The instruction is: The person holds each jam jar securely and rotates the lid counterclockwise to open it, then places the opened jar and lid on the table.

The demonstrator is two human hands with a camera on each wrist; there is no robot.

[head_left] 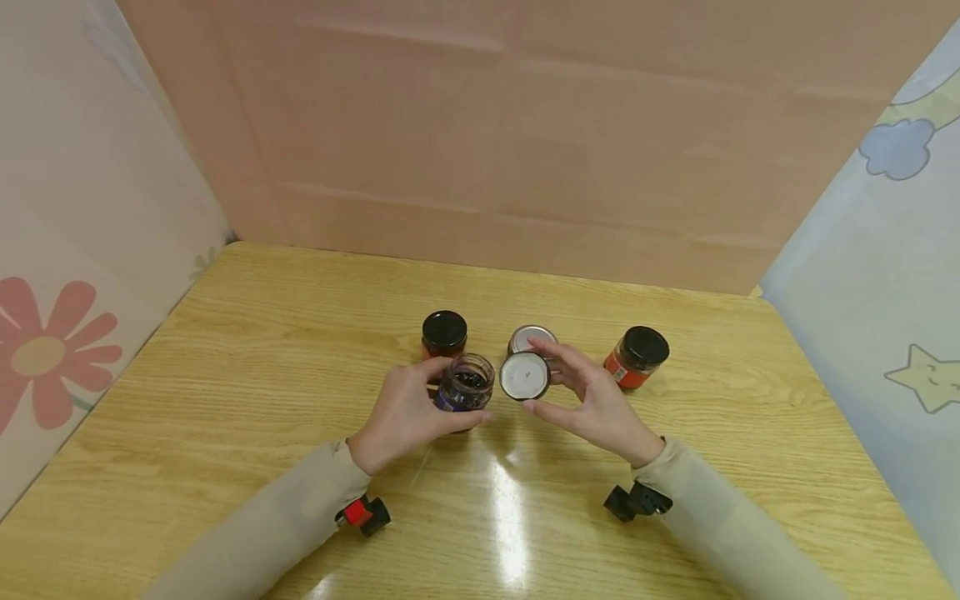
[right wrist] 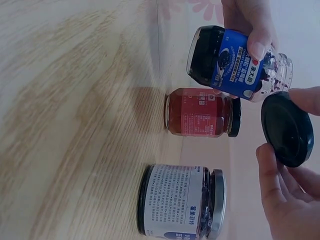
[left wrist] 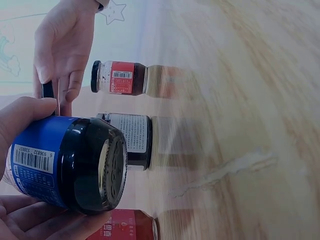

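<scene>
Table gleams between patterned walls, left fingers curled round a jar, right fingers pinching a lid.

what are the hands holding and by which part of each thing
The left hand grips the open blue-labelled jar round its sides, at the label. The right hand holds a black lid by its rim.
</scene>
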